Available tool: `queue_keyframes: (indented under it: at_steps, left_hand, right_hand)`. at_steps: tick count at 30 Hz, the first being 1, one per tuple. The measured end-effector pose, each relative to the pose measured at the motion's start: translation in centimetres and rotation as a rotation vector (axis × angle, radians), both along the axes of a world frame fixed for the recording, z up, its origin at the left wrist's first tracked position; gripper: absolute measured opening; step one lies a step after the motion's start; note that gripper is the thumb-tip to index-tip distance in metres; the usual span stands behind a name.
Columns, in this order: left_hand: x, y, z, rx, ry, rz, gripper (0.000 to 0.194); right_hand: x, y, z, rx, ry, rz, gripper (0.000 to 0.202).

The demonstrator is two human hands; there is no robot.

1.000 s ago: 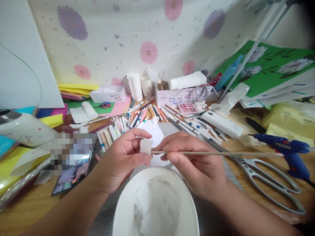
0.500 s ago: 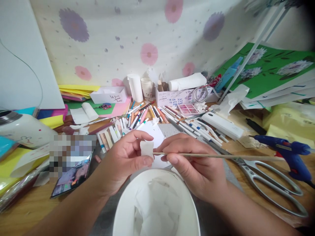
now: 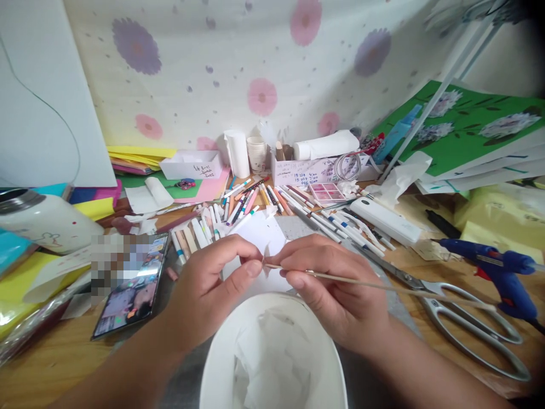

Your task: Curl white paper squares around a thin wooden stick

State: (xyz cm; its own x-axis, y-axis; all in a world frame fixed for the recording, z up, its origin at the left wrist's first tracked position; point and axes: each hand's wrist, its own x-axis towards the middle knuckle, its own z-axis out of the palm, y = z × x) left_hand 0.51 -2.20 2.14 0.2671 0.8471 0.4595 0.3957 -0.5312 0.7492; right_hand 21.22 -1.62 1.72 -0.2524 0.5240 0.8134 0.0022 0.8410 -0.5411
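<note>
My left hand (image 3: 223,278) is closed, thumb and fingers pinching a small white paper piece (image 3: 267,262) that now shows nearly edge-on. My right hand (image 3: 336,284) is closed around a long thin stick (image 3: 366,282), whose tip meets the paper between the two hands. The stick's far end reaches right, over the scissors (image 3: 447,309). Just below the hands stands a white round container (image 3: 217,346) with crumpled white tissue (image 3: 276,358) inside. Behind the fingers lies a white sheet (image 3: 255,227).
Many markers (image 3: 238,204) fan out behind the hands. A blue glue gun (image 3: 498,264) lies at the right, near a white box-shaped device (image 3: 385,221). A phone (image 3: 131,295) leans at the left beside a white flask (image 3: 51,221). Paper cups (image 3: 256,154) stand at the back.
My left fingers have closed in on the white paper, which has turned from face-on to nearly edge-on. The stick's far end has dipped. The whole view has shifted slightly.
</note>
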Motion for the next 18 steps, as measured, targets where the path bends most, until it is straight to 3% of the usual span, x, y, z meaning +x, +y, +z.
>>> queue_keyframes:
  at_steps: [6,11,15,18]
  left_hand:
    - [0.4,-0.1,0.1,-0.137,0.009,0.085,0.015]
    - [0.5,-0.2,0.4,-0.155,0.012,0.137,0.017]
    - [0.1,0.1,0.0,-0.237,-0.061,0.121,0.019]
    - [-0.2,0.5,-0.7,-0.31,-0.157,0.086,0.019]
  right_hand:
    - [-0.1,-0.1,0.0,0.024,-0.032,-0.012,0.008]
    - [-0.2,0.1,-0.2,-0.006,-0.024,-0.01,0.008]
    - [0.2,0.3,-0.3,-0.133,0.057,0.003,0.009]
    - [0.5,0.5,-0.7,-0.318,0.172,0.056,0.009]
